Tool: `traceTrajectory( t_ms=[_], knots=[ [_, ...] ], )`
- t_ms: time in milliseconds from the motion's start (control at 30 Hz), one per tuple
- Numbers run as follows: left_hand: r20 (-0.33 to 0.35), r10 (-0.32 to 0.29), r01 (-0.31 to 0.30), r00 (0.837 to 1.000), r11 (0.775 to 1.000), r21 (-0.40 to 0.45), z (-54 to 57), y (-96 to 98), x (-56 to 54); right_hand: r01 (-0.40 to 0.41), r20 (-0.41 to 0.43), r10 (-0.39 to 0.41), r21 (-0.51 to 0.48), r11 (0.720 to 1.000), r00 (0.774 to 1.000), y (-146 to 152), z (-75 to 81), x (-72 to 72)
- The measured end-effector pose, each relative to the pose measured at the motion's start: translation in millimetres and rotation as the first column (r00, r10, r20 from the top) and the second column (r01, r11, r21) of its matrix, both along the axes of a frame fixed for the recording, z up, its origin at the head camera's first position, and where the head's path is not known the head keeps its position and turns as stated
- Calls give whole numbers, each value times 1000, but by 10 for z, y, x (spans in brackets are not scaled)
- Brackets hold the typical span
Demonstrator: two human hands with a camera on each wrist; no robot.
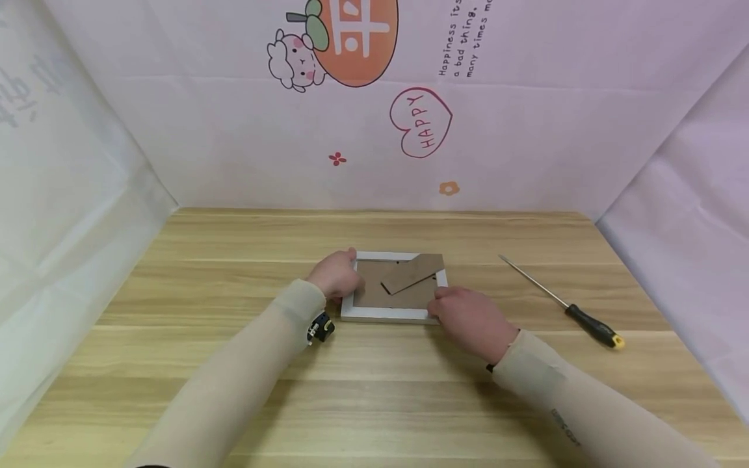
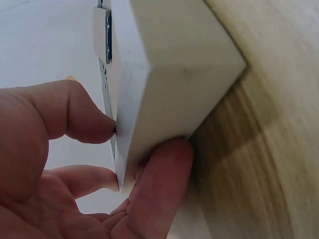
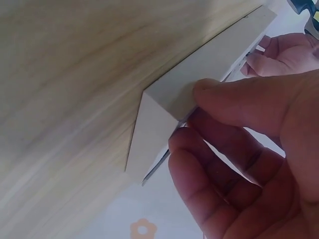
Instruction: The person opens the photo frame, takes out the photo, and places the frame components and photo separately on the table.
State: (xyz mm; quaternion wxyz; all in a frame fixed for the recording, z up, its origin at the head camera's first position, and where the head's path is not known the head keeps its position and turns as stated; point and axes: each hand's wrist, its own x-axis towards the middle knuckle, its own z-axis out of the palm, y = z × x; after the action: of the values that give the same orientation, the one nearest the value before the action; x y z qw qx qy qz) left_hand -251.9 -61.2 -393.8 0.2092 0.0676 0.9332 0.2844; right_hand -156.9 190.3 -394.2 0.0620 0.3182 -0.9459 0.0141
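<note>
From the head view, the left hand (image 1: 338, 276) and right hand (image 1: 471, 322) both grasp the picture frame (image 1: 386, 314), which lies between them on the table (image 1: 374, 390), backing board (image 1: 418, 299) up. The stand flap (image 1: 412, 273) slants across between the grips, so the fingers would do well to steer round it. A screwdriver (image 1: 593, 325) lies well apart to the right of the right hand, out of its way. In the left wrist view, one digit bends to the inner lip and another presses the outer wall: a sound pinch, best braced lightly so the rim doesn't twist. In the right wrist view, the thumb sits on the near side wall while fingers curl at the corner beside it; whether they reach under the board I cannot tell, so even, gentle effort at both grips seems wisest
</note>
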Motion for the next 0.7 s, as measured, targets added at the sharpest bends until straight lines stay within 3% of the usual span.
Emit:
traceTrajectory(
  t_ms=[267,500,700],
  knots=[
    [9,-3,3,1000,1000,-19,-2,-4,-11,47,37,-50,71,996,998,-154,35,-9],
    [28,13,-13,1000,1000,5,-1,-24,-7,-20,60,21,-20,1000,998,-467,-40,-103],
    [17,-2,2,1000,1000,3,13,-25,-8,6,101,0,-55,998,995,-578,-53,-151]
  ],
)
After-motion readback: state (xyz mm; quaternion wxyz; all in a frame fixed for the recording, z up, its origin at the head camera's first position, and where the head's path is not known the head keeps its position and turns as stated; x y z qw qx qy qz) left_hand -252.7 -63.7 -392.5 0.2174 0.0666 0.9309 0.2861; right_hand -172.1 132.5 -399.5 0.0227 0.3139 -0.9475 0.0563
